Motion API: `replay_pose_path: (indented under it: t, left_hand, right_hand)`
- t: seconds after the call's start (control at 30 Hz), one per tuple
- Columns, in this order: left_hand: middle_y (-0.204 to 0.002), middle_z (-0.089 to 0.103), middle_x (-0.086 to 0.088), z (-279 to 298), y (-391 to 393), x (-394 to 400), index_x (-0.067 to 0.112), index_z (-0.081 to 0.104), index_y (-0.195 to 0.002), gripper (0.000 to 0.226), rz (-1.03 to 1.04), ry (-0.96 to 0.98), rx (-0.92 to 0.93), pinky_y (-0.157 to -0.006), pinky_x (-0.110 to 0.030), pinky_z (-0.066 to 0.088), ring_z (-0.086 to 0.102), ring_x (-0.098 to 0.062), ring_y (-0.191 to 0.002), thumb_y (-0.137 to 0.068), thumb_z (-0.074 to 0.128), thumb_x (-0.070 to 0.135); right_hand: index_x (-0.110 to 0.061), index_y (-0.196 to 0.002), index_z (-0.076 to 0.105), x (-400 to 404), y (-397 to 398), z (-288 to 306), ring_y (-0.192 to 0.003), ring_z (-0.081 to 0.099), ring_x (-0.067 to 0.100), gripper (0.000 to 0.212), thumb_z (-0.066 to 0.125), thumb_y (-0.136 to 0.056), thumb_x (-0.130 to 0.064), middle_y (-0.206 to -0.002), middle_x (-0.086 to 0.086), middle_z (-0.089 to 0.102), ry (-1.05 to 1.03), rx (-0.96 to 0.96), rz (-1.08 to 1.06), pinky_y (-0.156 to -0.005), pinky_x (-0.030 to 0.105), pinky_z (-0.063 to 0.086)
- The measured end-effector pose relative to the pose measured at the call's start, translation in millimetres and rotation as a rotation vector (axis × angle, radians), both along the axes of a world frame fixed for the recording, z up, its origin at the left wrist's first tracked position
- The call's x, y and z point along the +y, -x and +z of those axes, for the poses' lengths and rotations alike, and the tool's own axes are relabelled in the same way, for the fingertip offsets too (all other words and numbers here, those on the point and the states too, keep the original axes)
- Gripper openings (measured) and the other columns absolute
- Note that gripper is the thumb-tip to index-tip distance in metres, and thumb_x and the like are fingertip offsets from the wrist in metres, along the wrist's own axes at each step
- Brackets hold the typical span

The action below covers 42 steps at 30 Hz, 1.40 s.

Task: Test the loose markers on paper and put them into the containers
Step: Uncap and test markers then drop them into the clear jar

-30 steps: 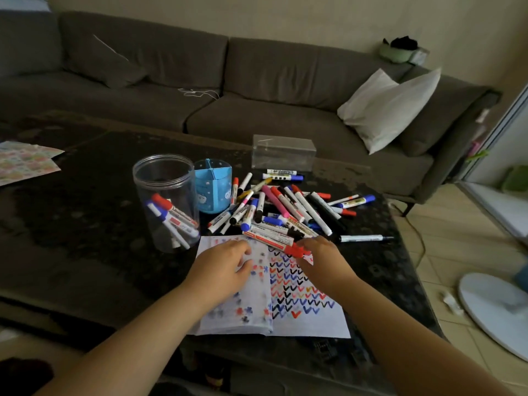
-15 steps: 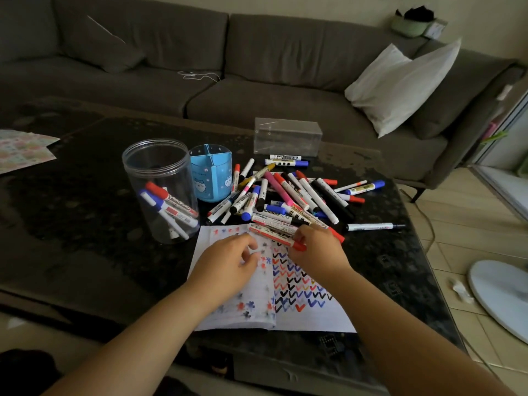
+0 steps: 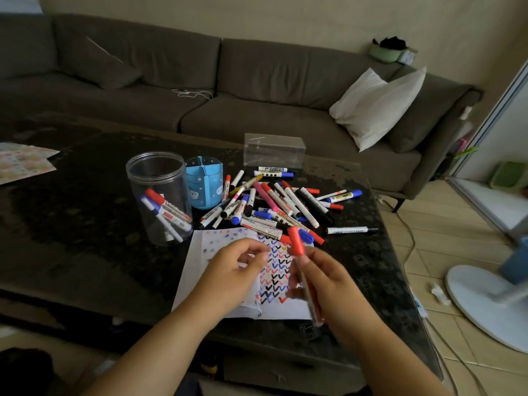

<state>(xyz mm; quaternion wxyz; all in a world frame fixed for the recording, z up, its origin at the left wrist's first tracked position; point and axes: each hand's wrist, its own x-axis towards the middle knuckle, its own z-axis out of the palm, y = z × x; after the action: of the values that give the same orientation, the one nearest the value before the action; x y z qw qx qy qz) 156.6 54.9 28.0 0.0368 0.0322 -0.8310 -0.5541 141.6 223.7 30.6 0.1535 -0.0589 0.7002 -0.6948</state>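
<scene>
I am gripping a red-capped marker [image 3: 302, 270] in my right hand [image 3: 328, 284], fingers curled round its barrel, cap pointing up and away from me over the paper [image 3: 274, 304]. The barrel is blurring below my fingers. My left hand [image 3: 234, 270] is hovering just beside it above the paper, fingers loosely curled with the tips drawn together; I cannot tell whether they are pinching anything.

The paper is lying on the dark counter [image 3: 85, 224], showing rows of red, blue and black ticks on its right part and coloured blots on its left. Behind it the loose markers [image 3: 274, 204] are lying in a crossed heap, a few overlapping the paper's far edge. One black-tipped marker [image 3: 351, 230] is lying apart to the right of the heap.

Left of the heap a clear jar [image 3: 160, 195] is standing upright, holding a red-capped and a blue-capped marker leaning inside it. A blue pot [image 3: 204, 185] with dividers is standing just beside the jar, and a clear box [image 3: 274, 150] is sitting behind the heap.

A sofa [image 3: 228, 81] with a white cushion [image 3: 377, 104] is standing beyond the counter.
</scene>
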Motion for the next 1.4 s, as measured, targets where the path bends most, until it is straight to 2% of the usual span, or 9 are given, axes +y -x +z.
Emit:
replay_pose_path:
  t: [0.13,0.2,0.37,0.57,0.8,0.97,1.1,1.3,1.4]
  left_hand:
    - [-0.106,0.067,0.002,0,-17,16,0.035,0.067,-0.1,0.025,-0.146,-0.387,-0.183,-0.086,-0.029,0.047,0.062,-0.007,-0.091,-0.086,0.049,0.047]
    - [-0.106,0.068,-0.013,0,-25,20,0.023,0.071,-0.099,0.033,-0.237,-0.643,-0.201,-0.079,-0.03,0.048,0.064,-0.011,-0.076,-0.084,0.047,0.04]
    - [-0.104,0.07,-0.016,10,-38,22,0.006,0.063,-0.098,0.027,-0.281,-1.029,-0.263,-0.074,-0.028,0.055,0.069,-0.022,-0.095,-0.083,0.049,0.024]
    - [-0.092,0.073,-0.016,9,-42,30,0.004,0.063,-0.088,0.02,-0.078,-0.913,-0.218,-0.074,-0.029,0.051,0.07,-0.022,-0.091,-0.09,0.049,0.018]
    - [-0.088,0.074,-0.007,2,-36,40,0.006,0.065,-0.093,0.02,0.117,-0.797,-0.248,-0.082,-0.031,0.052,0.069,-0.021,-0.093,-0.095,0.049,0.017]
    - [-0.085,0.073,-0.002,13,-11,-3,0.009,0.059,-0.091,0.019,0.425,-0.9,-0.159,-0.082,-0.028,0.05,0.067,-0.014,-0.09,-0.093,0.051,0.026]
    - [-0.102,0.071,-0.009,21,-10,-27,0.005,0.057,-0.109,0.025,0.322,-0.813,-0.11,-0.091,-0.031,0.05,0.068,-0.018,-0.097,-0.092,0.053,0.024]
    - [-0.096,0.069,0.0,5,-17,-12,0.013,0.067,-0.103,0.019,0.295,-0.584,-0.121,-0.089,-0.034,0.051,0.063,-0.014,-0.092,-0.089,0.06,0.024]
    - [-0.095,0.07,0.004,-5,-18,-6,0.026,0.067,-0.095,0.009,0.231,-0.426,-0.111,-0.093,-0.037,0.051,0.064,-0.012,-0.094,-0.087,0.063,0.028]
  right_hand:
    - [-0.003,-0.09,0.062,-9,-30,2,-0.049,0.041,0.009,0.027,0.042,-0.097,-0.02,-0.068,0.008,0.052,0.259,-0.221,0.095,-0.042,0.018,0.033]
    - [0.002,-0.09,0.062,-11,-40,4,-0.045,0.034,0.008,0.033,0.041,-0.095,-0.023,-0.063,0.008,0.048,0.373,-0.328,0.131,-0.038,0.015,0.027]
    - [-0.002,-0.085,0.065,-15,-55,8,-0.041,0.027,0.003,0.035,0.045,-0.089,-0.031,-0.056,0.001,0.041,0.511,-0.414,0.192,-0.034,0.012,0.022]
    - [-0.003,-0.084,0.055,-23,-63,5,-0.04,0.022,0.003,0.031,0.041,-0.095,-0.028,-0.051,-0.002,0.04,0.343,-0.257,0.097,-0.036,0.013,0.019]
    - [-0.012,-0.063,0.05,-21,-60,0,-0.04,0.034,0.003,0.04,0.042,-0.1,-0.024,-0.044,-0.007,0.043,-0.279,0.158,0.001,-0.044,0.018,0.029]
    - [-0.009,-0.078,0.062,-6,-69,-23,-0.052,0.042,0.007,0.03,0.05,-0.095,-0.031,-0.057,0.0,0.051,-0.624,0.347,-0.005,-0.053,0.022,0.033]
    - [-0.012,-0.09,0.066,4,-65,-20,-0.044,0.042,0.007,0.026,0.045,-0.098,-0.025,-0.057,-0.003,0.053,-0.304,0.071,-0.044,-0.046,0.022,0.036]
    - [-0.022,-0.112,0.058,3,-48,-5,-0.057,0.057,0.012,0.021,0.046,-0.097,-0.014,-0.081,0.005,0.071,-0.039,-0.065,-0.027,-0.056,0.021,0.048]
    - [-0.016,-0.104,0.059,7,-38,-1,-0.058,0.062,0.015,0.017,0.049,-0.095,-0.007,-0.089,0.016,0.071,0.13,-0.119,-0.093,-0.054,0.021,0.052]
